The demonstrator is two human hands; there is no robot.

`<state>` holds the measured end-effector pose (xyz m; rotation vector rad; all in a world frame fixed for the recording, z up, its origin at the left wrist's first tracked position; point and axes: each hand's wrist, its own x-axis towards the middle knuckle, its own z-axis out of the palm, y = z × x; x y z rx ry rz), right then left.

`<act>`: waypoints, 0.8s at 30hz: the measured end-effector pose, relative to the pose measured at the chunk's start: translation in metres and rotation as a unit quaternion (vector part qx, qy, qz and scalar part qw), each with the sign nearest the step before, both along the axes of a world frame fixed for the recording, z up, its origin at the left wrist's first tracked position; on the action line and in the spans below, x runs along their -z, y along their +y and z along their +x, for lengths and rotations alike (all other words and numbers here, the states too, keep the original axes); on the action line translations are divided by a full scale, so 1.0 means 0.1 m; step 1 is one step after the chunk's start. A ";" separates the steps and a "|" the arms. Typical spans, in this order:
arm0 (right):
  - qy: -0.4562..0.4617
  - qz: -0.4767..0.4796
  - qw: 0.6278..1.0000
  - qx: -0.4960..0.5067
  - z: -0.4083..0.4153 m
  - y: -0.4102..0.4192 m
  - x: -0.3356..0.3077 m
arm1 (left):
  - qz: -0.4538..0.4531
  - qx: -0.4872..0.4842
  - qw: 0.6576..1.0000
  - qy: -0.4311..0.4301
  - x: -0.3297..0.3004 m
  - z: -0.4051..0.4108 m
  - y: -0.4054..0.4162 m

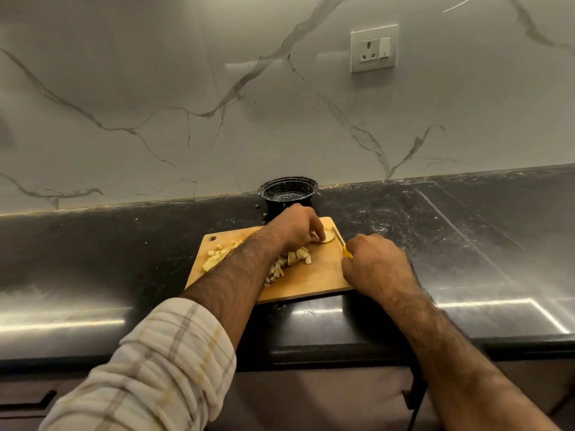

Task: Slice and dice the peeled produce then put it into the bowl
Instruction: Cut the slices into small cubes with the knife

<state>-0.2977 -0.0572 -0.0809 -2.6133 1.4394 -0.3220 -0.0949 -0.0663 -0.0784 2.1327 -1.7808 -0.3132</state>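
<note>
A pale, peeled piece of produce (327, 237) lies near the far right corner of the wooden cutting board (314, 275), its flat cut face turned toward the right. Its long axis cannot be told, since the left hand (298, 227) covers most of it. That hand's fingers are curled down over the piece, pinching and steadying it against the board. The right hand (375, 262) is closed in a fist around the yellow handle of a knife (340, 241); the blade points away from the person and slightly left, its edge just beside the cut face. Diced pieces (289, 259) lie in a loose heap mid-board, with more cubes (217, 255) near the left end. A black bowl (287, 194) stands just behind the board on the dark countertop (451, 244). No writing is readable anywhere.
</note>
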 end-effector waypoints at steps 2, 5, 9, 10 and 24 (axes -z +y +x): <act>-0.002 0.001 1.000 -0.003 -0.01 0.01 0.03 | -0.012 0.011 1.000 0.011 0.03 0.05 0.02; -0.016 -0.003 1.000 0.003 -0.03 -0.01 0.06 | -0.021 0.008 1.000 0.012 0.08 0.08 0.02; -0.020 -0.007 1.000 0.000 0.00 -0.02 0.06 | -0.024 0.017 0.999 0.029 0.12 0.07 -0.02; -0.020 -0.005 1.000 -0.003 0.01 -0.01 0.07 | -0.021 0.023 0.999 0.036 0.12 0.06 -0.02; -0.025 -0.024 0.999 -0.010 0.12 -0.03 0.05 | -0.043 -0.020 0.999 0.020 0.18 -0.02 -0.02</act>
